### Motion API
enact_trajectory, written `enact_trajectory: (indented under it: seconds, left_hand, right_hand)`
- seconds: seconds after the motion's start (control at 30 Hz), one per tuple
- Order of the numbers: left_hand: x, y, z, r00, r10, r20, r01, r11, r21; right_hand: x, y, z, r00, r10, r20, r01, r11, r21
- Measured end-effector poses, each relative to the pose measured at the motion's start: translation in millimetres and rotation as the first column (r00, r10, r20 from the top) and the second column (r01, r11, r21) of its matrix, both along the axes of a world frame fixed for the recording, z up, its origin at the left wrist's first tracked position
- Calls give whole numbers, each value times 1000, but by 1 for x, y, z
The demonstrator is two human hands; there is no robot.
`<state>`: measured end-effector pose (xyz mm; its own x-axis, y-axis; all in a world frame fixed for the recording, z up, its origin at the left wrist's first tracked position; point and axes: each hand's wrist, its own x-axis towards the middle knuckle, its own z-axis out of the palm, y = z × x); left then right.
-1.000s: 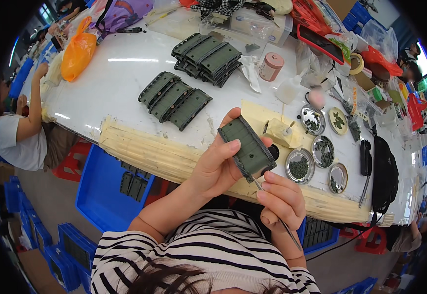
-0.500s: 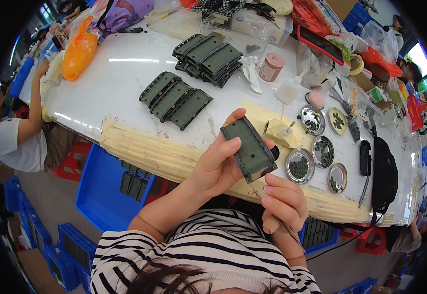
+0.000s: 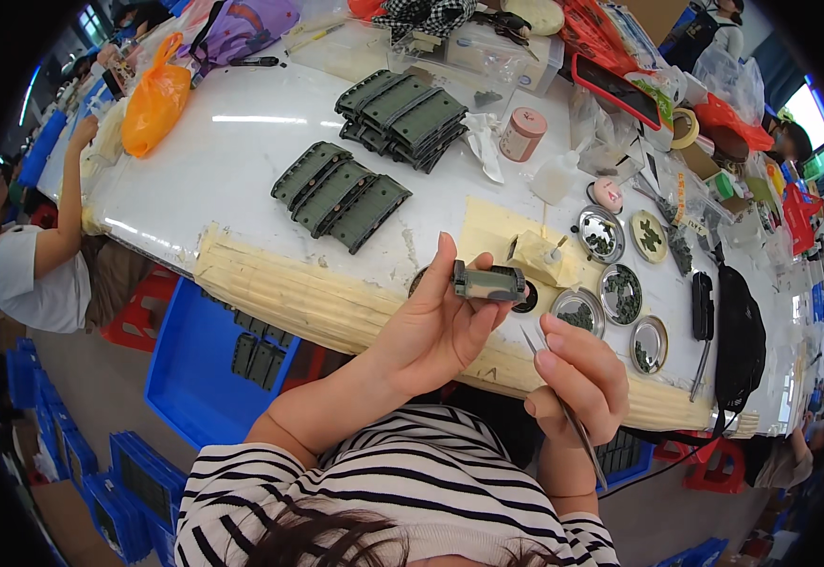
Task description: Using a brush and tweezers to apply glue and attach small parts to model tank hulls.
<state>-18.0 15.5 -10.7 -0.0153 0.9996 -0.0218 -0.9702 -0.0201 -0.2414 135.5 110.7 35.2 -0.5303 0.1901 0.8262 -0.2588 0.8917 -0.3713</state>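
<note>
While L hand (image 3: 431, 331) grips green part (image 3: 489, 282), R hand (image 3: 577, 373) pinches tweezers (image 3: 563, 406) over cluttered white table (image 3: 223, 151)

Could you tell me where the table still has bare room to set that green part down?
Bare white table lies between the orange bag and the row of green cases. The right end, around the metal dishes and black pouch, is crowded.

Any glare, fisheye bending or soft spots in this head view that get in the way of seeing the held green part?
Head view: ceiling light glares in a streak on the white table; the table edge bows from fisheye distortion, with black corners; the green part in the left hand is fairly sharp and evenly lit; the right hand with thin tweezers is clear; the rim areas are soft.
</note>
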Motion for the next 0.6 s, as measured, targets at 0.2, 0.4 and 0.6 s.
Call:
enact_trajectory:
  seconds: [0.2,0.4,0.6]
  left_hand:
    - [3,3,16,993,7,-115,-22,991,-131]
    - [4,1,18,990,45,-136,-62,990,-124]
    - [4,2,19,989,39,-145,-57,991,-120]
  right_hand:
    - [-8,8,20,997,1,71,-6,998,70]
    - [-13,10,24,993,-21,114,9,994,106]
    - [-14,10,24,990,-46,132,31,993,113]
